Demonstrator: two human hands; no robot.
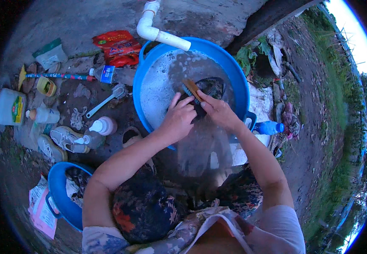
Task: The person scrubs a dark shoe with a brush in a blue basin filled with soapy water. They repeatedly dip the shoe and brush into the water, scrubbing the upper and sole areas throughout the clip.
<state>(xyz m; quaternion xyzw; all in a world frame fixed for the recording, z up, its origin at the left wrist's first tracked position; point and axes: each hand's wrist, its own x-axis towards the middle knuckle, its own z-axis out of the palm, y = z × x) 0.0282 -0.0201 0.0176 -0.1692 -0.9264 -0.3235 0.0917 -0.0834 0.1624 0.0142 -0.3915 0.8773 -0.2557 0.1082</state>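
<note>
A large blue tub of grey, sudsy water stands in front of me. In it a dark, shoe-like item lies partly under my hands, with a rounded rim showing at its far right. My right hand grips a wooden scrubbing brush, its pale bristles turned to the left against the dark item. On the near left side, my left hand has its fingers curled at the item's edge, close to the brush; the fingertips are partly hidden.
A white drainpipe overhangs the tub's far rim. To the left lie wet sneakers, a white-handled brush, several bottles and a red bag. A smaller blue basin sits near left; a blue bottle lies right.
</note>
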